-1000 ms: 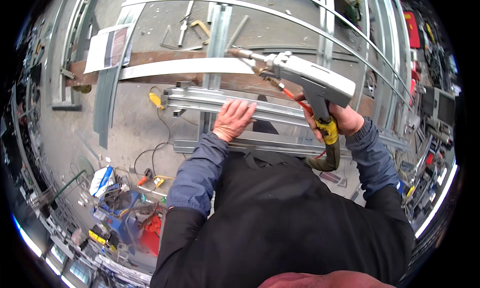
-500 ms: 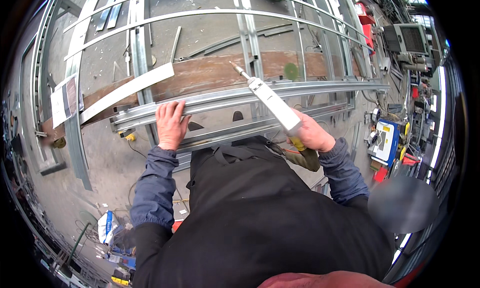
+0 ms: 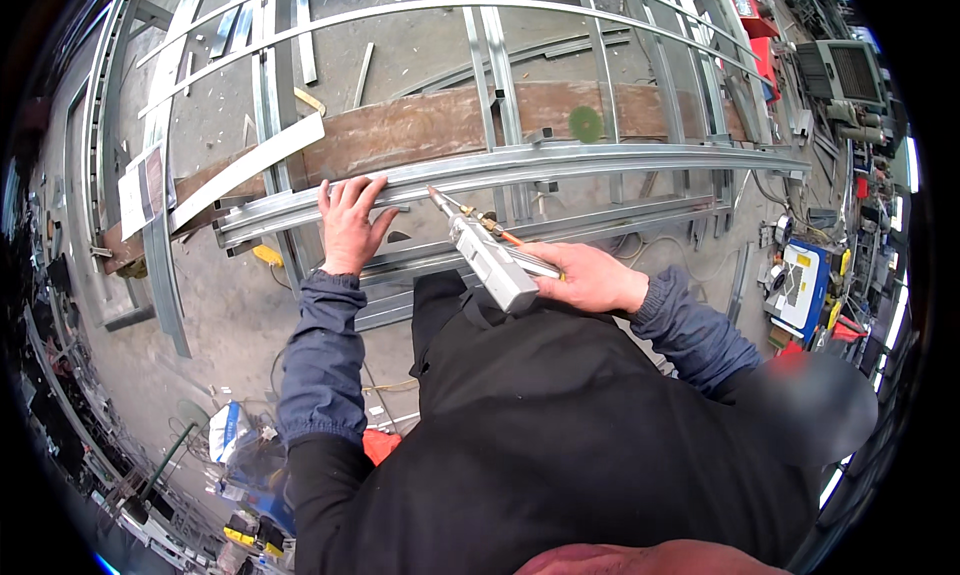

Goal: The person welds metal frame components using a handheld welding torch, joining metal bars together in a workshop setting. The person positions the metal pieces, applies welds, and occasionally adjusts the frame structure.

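My left hand (image 3: 352, 230) lies with fingers spread on the near side of a long galvanized metal rail (image 3: 620, 158), close to its left end. In my right hand (image 3: 597, 277) is a welding gun (image 3: 485, 260) with a boxy white-grey body, a narrow nozzle and a copper-coloured tip. The gun slants toward the far left, its tip right by the rail's near edge, a short way right of my left fingers. A brass fitting and an orange line show along its far side. My right fingers are partly hidden behind the gun's grip.
A large frame of metal channels (image 3: 495, 75) spreads beyond the rail, with a brown plank (image 3: 400, 135) beneath. A white strip (image 3: 250, 170) and a paper sheet (image 3: 142, 190) lie at the left. A blue and white case (image 3: 800, 280) stands at the right. Cables run across the floor.
The welding gun has come back toward me and turned, its tip moving from beyond the rail to the near edge. My left hand stays on the rail, its fingers more spread.
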`<control>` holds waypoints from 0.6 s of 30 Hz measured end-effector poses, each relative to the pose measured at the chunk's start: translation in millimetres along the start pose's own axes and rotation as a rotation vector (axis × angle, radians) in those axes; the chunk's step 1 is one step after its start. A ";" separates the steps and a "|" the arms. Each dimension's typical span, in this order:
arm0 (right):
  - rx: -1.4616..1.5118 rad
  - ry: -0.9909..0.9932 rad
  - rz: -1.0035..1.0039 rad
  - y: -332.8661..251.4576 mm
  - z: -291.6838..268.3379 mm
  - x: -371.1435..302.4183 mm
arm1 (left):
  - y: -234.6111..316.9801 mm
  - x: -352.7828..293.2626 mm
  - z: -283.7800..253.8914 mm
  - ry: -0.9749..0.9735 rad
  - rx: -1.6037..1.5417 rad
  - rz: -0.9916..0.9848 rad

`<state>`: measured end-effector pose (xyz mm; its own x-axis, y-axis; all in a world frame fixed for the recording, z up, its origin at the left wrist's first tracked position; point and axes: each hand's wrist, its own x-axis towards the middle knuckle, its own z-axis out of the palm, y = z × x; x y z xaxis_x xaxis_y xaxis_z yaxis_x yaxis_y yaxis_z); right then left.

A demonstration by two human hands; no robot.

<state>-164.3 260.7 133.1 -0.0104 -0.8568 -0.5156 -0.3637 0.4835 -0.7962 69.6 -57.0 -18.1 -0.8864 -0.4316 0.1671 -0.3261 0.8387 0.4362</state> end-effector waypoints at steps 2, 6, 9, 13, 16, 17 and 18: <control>-0.053 -0.017 0.038 -2.1 -1.3 1.1 | 0.3 -1.8 5.4 0.028 -0.008 0.007; -0.112 -0.015 0.029 2.2 1.7 9.6 | -9.7 -7.7 8.0 0.046 0.033 0.110; -0.110 -0.056 0.095 -10.1 -7.8 15.9 | -11.5 -9.9 11.0 0.072 0.053 0.122; -0.066 -0.044 0.107 -6.3 -6.2 20.2 | -15.0 -9.3 19.8 0.100 0.080 0.115; -0.085 -0.044 0.095 -7.9 -7.9 20.8 | -12.8 -8.1 18.1 0.100 0.080 0.111; -0.097 -0.048 0.104 -7.3 -8.1 21.0 | -12.7 -6.2 17.5 0.103 0.078 0.113; -0.110 -0.052 0.114 -5.9 -7.6 21.0 | -12.4 -5.6 17.1 0.098 0.078 0.110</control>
<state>-169.5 238.5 129.4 -0.0103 -0.7859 -0.6182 -0.4623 0.5520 -0.6940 72.9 -59.3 -39.5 -0.8831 -0.3631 0.2973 -0.2570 0.9042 0.3411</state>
